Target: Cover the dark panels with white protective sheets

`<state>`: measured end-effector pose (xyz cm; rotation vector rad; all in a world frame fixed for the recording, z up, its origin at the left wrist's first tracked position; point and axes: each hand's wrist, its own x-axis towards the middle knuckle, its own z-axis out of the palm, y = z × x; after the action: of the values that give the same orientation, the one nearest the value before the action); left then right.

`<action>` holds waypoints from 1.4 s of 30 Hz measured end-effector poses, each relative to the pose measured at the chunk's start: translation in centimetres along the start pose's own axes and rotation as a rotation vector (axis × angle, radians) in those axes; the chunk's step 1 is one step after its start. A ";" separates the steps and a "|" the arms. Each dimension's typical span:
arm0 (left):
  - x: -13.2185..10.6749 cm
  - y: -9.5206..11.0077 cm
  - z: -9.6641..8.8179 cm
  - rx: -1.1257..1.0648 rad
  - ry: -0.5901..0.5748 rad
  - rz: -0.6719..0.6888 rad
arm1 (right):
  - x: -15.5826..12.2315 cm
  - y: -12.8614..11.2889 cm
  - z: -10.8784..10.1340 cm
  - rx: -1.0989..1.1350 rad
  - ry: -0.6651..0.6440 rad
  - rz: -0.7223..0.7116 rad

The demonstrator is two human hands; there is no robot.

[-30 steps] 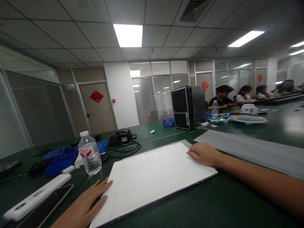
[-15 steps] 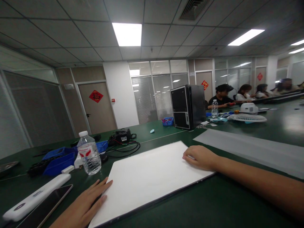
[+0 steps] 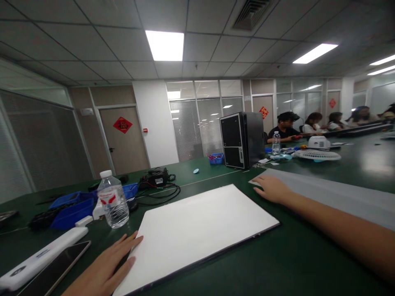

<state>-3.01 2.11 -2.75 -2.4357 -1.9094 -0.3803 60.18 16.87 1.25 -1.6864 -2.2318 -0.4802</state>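
White board (image 3: 197, 230) lies flat on green surface (image 3: 240, 269), centred in near foreground. Left hand (image 3: 106, 263) open, fingertips resting on board's left edge. Right hand (image 3: 274, 190) open, fingers extended over left end of translucent sheet (image 3: 327, 192); contact with sheet unclear. Water bottle (image 3: 113, 203) upright, left of board.

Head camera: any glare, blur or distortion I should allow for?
In the head view, the nearest ceiling light is blown out white; glare pales the green table at far right; the door leans, stretched; the white sheet shows almost no surface detail.
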 end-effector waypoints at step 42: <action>-0.4 -0.7 0.4 0.019 -0.033 -0.006 | -0.9 -6.0 -2.9 -0.019 -0.085 -0.048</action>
<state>-3.66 1.99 -3.25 -2.4399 -1.9242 -0.3233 54.73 13.31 2.95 -1.6955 -2.3400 -0.4506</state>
